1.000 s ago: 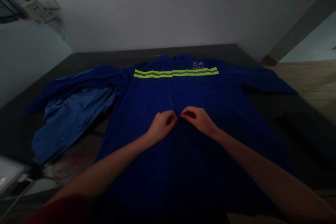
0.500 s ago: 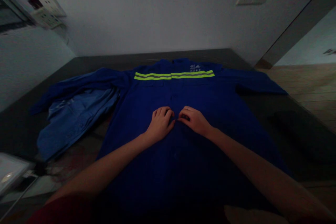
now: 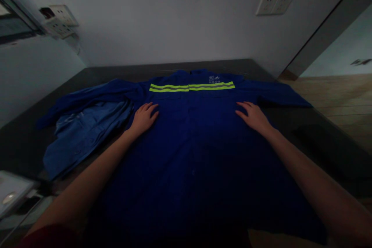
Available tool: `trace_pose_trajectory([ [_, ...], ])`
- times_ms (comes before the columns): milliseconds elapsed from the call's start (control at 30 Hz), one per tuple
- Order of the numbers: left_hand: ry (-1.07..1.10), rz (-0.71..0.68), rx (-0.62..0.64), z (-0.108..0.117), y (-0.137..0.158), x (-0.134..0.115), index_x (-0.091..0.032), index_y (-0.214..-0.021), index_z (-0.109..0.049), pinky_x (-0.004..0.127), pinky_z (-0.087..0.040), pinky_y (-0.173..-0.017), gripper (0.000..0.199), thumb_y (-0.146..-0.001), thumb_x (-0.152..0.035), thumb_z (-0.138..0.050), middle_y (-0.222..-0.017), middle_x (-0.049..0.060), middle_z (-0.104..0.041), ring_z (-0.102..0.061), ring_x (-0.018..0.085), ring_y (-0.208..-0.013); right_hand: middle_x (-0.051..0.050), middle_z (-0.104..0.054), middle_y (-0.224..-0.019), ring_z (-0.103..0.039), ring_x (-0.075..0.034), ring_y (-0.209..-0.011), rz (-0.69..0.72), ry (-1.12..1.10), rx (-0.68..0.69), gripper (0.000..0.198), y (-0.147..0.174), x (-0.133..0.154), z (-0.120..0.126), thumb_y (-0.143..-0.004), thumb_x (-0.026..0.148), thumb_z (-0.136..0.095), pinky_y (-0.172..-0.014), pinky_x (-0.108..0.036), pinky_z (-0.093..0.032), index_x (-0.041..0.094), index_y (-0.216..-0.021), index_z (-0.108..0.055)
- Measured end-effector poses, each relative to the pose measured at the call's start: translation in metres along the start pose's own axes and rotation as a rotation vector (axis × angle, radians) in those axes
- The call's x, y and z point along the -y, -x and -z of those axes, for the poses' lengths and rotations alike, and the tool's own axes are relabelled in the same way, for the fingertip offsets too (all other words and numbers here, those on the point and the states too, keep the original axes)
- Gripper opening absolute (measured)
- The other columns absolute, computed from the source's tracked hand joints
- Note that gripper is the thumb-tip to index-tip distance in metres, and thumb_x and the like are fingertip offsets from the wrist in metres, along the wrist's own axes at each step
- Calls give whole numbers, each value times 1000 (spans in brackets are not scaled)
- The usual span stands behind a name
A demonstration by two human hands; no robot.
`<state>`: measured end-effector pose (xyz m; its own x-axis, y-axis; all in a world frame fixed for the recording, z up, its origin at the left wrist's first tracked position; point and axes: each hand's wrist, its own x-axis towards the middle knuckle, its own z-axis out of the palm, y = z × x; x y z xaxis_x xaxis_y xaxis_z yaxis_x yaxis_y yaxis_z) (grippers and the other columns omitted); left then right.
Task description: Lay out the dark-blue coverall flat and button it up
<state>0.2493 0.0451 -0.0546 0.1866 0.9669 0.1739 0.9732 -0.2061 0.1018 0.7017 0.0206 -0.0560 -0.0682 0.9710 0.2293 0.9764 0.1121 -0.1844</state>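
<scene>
A dark blue work jacket (image 3: 188, 135) lies spread front up, its collar toward the wall and its sleeves out to both sides. A yellow-green reflective stripe (image 3: 168, 88) crosses the chest, with pale printing above it on the right. On the jacket's left side, below the stripe, rests my left hand (image 3: 143, 116), fingers apart and holding nothing. My right hand (image 3: 252, 115) is at the opposite side of the chest, its fingers also apart and nothing in them. The lower part of the jacket fades into shadow.
A lighter blue folded garment (image 3: 84, 131) lies under the left sleeve. The dark table (image 3: 133, 70) meets the wall, which carries sockets (image 3: 274, 4). A black flat item (image 3: 328, 143) is at the right. A white device (image 3: 13, 192) with a cable stands at the lower left.
Both hands have let go of the jacket's front edge at the middle and moved apart, outward and slightly farther up, to the two sides of the chest. The view has shifted slightly.
</scene>
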Motion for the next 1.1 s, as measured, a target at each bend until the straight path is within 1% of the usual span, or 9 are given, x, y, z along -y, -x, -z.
trace_pose_trajectory([
  [100,-34,31,68,-11,-6,7,-27,-143,-37,50,-24,-112,50,-95,-43,-32,-150,8,-35,-26,28,-140,-14,-43,-143,-38,-35,-132,-25,61,86,54,-2,-7,-15,-94,48,-37,-104,-52,-35,22,-141,-42],
  [200,-50,38,109,-15,-9,7,-30,-146,-30,52,-21,-113,52,-96,-44,-28,-154,6,-28,-22,28,-142,-10,-35,-149,-29,-36,-137,-46,113,102,53,-3,-5,-23,-96,51,-29,-106,-55,-30,29,-143,-39],
  [467,-60,47,139,-20,-36,18,-33,-147,-26,52,-18,-113,54,-95,-48,-24,-155,4,-24,-19,27,-143,-9,-32,-152,-26,-35,-138,-44,118,121,54,-32,-17,-32,-95,54,-27,-108,-54,-28,31,-143,-37],
  [667,-40,41,124,-23,-52,19,-32,-146,-28,52,-19,-113,54,-95,-48,-25,-155,4,-24,-20,26,-143,-8,-32,-151,-26,-35,-138,-13,106,122,53,-57,-25,-39,-95,53,-29,-108,-54,-28,31,-143,-38],
  [833,-14,41,112,-22,-56,18,-31,-144,-33,53,-21,-112,54,-93,-48,-28,-153,3,-30,-24,27,-141,-8,-34,-150,-29,-34,-137,24,101,118,54,-68,-28,-39,-95,52,-28,-107,-55,-29,30,-143,-39],
  [933,-26,56,-2,-16,-50,10,-25,-139,-43,54,-18,-112,50,-92,-42,-34,-146,9,-40,-32,28,-136,-10,-40,-147,-33,-34,-135,25,102,80,52,-65,-21,-36,-95,47,-31,-106,-54,-31,25,-141,-43],
  [1000,-50,29,-115,-7,-41,-4,-21,-134,-47,52,-16,-113,46,-91,-33,-39,-140,10,-47,-38,28,-132,-13,-46,-141,-37,-33,-131,28,103,21,49,-59,-11,-30,-95,41,-35,-104,-52,-33,18,-136,-48],
  [1033,-49,0,-155,-1,-35,-13,-20,-132,-49,51,-18,-113,44,-89,-29,-41,-136,10,-50,-40,28,-129,-14,-48,-138,-39,-33,-129,41,100,-13,47,-55,-3,-25,-94,37,-38,-103,-50,-35,16,-133,-51],
  [1100,5,-81,-151,13,-20,-37,-20,-125,-54,46,-30,-108,39,-88,-25,-42,-127,9,-56,-47,27,-121,-15,-53,-130,-45,-31,-122,93,80,-58,41,-44,19,-11,-91,31,-42,-100,-46,-39,14,-125,-58],
])
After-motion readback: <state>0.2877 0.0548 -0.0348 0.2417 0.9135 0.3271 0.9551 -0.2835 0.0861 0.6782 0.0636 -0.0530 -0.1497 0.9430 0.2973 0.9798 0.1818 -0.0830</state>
